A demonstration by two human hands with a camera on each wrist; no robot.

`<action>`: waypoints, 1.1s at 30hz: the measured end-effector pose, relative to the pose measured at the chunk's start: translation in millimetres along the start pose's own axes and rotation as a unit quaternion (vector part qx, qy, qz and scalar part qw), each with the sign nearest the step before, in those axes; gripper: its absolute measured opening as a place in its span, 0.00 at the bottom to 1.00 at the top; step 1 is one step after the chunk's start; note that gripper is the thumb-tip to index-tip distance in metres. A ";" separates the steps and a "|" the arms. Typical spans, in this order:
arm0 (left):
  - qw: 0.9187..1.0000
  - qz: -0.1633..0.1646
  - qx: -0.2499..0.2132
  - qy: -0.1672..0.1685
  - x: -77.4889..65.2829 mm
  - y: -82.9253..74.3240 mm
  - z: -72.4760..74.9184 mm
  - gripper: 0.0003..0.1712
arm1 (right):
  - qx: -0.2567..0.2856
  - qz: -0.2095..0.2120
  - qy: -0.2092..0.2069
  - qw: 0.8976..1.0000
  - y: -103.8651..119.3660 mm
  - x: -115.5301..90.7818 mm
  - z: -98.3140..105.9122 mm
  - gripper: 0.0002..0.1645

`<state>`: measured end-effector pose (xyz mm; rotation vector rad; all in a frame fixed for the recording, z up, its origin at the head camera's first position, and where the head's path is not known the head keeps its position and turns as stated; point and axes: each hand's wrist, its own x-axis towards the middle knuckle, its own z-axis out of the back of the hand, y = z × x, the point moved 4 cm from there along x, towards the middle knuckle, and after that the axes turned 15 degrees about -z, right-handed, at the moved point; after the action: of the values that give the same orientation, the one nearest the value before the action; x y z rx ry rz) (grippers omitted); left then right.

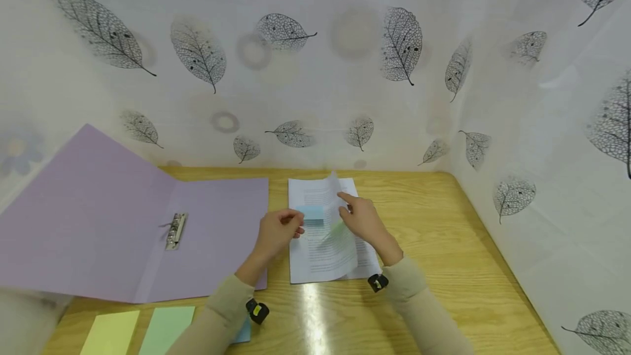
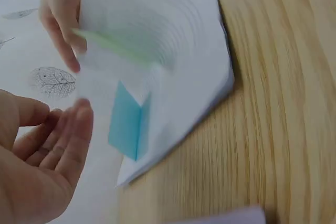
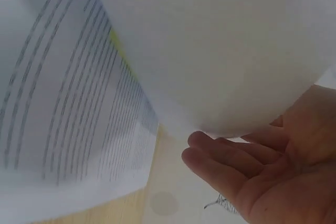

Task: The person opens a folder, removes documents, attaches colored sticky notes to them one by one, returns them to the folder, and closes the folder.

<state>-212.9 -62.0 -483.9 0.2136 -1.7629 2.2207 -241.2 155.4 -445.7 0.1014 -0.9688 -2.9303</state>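
Observation:
A stack of printed sheets [image 1: 315,262] lies on the table, its top sheet [image 3: 220,51] lifted and curling from the right side. My right hand [image 1: 367,221] is at that sheet's edge, index finger extended, with fingertips [image 3: 198,140] against the paper. A light blue sticky note [image 2: 125,124], folded with one part standing up, is on the page. Beside it is my left hand [image 2: 47,156], fingers loosely bent and nothing visible between them. A pale green sticky note [image 2: 118,46] sticks out from the lifted sheet, blurred. Yellow shows on the page beneath [image 3: 122,53].
An open purple folder [image 1: 222,234] with a metal clip [image 1: 175,231] spreads out on the left. Yellow [image 1: 110,333], green [image 1: 167,330] and blue [image 1: 242,334] pads or sheets lie at the front left, the blue one mostly behind my left sleeve. Leaf-patterned curtains [image 1: 315,86] border the wooden table [image 1: 443,234].

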 end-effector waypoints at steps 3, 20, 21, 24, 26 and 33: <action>0.985 -0.079 0.149 0.031 0.3 -1.9 2.8 0.12 | -0.012 -0.019 0.011 1.000 -13.6 -0.8 4.9 0.28; 0.857 -0.096 0.394 0.319 -10.0 20.5 -15.7 0.35 | -0.105 -0.047 0.120 0.986 -72.9 -6.9 -20.6 0.41; 0.853 -0.087 0.397 0.327 -11.5 21.6 -16.5 0.37 | -0.108 -0.048 0.119 0.986 -74.2 -8.0 -21.5 0.42; 0.845 -0.067 0.404 0.345 -14.7 25.1 -18.4 0.41 | -0.115 -0.057 0.116 0.985 -77.9 -10.8 -23.5 0.42; 0.842 -0.063 0.408 0.348 -15.9 26.5 -19.4 0.43 | -0.120 -0.060 0.111 0.985 -79.1 -12.2 -24.3 0.42; 0.845 -0.054 0.402 0.349 -17.3 24.3 -21.0 0.43 | -0.124 -0.112 0.038 0.985 -76.5 -11.0 -23.4 0.55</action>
<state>-202.9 -49.0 -516.5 -0.2936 -0.3917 2.3734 -230.8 203.6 -509.5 0.3277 -0.6108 -3.1960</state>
